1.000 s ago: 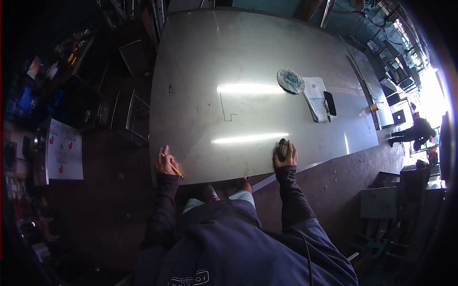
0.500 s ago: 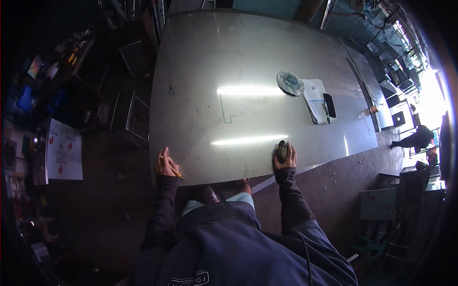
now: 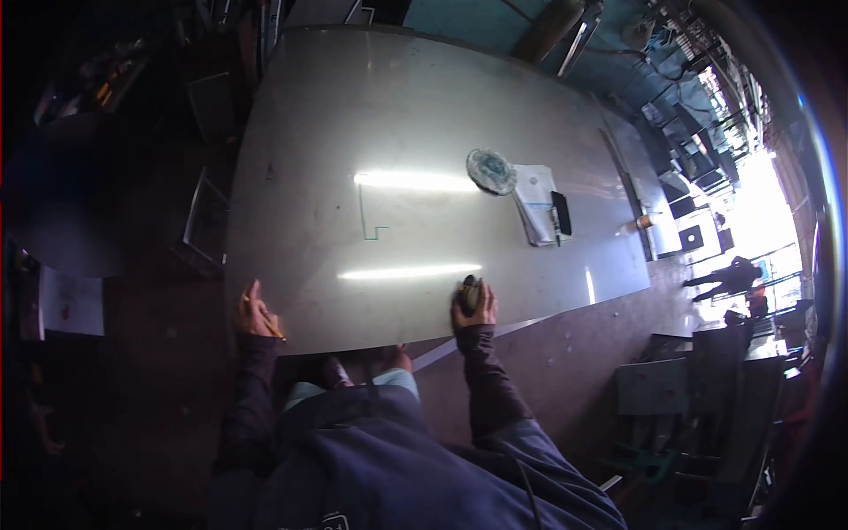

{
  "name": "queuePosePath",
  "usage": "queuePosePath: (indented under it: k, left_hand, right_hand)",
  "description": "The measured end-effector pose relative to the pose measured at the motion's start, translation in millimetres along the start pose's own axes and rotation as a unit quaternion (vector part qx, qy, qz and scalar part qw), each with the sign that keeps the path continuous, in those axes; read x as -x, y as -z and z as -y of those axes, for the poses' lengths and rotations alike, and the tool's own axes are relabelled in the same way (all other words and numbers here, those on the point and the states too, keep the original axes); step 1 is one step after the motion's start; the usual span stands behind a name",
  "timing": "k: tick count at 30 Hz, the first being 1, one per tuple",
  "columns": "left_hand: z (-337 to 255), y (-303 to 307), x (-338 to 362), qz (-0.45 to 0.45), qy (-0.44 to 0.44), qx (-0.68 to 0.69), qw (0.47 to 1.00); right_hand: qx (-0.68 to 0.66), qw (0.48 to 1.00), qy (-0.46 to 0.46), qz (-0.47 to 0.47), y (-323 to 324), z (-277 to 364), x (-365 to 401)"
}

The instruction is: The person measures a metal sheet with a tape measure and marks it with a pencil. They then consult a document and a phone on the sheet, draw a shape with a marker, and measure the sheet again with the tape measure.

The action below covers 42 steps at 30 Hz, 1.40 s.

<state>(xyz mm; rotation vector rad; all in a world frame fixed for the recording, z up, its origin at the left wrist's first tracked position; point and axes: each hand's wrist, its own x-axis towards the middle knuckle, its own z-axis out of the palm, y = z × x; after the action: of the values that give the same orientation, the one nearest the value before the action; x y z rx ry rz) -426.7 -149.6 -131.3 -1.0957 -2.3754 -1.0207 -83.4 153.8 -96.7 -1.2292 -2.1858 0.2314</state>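
Note:
My left hand (image 3: 254, 313) rests at the near left corner of a large metal-topped table (image 3: 309, 115), holding a yellow pencil-like stick (image 3: 275, 329) that points down to the right. Near the front edge, my right hand (image 3: 478, 309) is wrapped round a small dark rounded object (image 3: 469, 289), possibly a tape measure. A green angular line (image 3: 364, 216) is drawn on the surface. Farther right lie a round plastic-wrapped disc (image 3: 491, 170), some papers (image 3: 532, 199), a black phone-like object (image 3: 562, 214) and a thin marker (image 3: 556, 227).
A small bottle or cup (image 3: 643, 222) lies near the table's right end. A person (image 3: 731, 277) stands in the background at the right. On the left are a metal frame (image 3: 201, 225) and a white sheet (image 3: 72, 302). A cylinder (image 3: 549, 29) stands beyond the far edge.
The view has shifted, so the table and both hands appear farther left. A dark blurred shape now covers part of the left background. Both hands keep their holds.

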Motion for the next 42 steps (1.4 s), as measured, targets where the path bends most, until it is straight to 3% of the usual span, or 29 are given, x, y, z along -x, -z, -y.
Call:
queuePosePath:
  k: [4, 7, 17, 28, 42]
  left_hand:
    - [-1, 7, -8, -0.014, -0.070, -0.015, 0.997]
    - [0, 5, -4, -0.005, -0.030, 0.022, 0.999]
    - [-6, 9, -7, -0.018, -0.042, 0.027, 0.999]
    - [1, 4, 1, 0.042, 0.029, -0.004, 0.999]
    - [-1, 0, -2, 0.018, -0.010, -0.015, 1.000]
  right_hand:
    - [-0.017, 1.000, 0.025, -0.002, 2, 1, -2]
    - [-0.018, 0.999, 0.027, 0.000, 1, -1, -1]
    - [-0.012, 1.000, 0.027, 0.003, -1, -3, -1]
    - [-0.014, 1.000, 0.026, 0.011, -2, -5, -1]
    - [0.012, 1.000, 0.019, 0.012, 0, -3, 0]
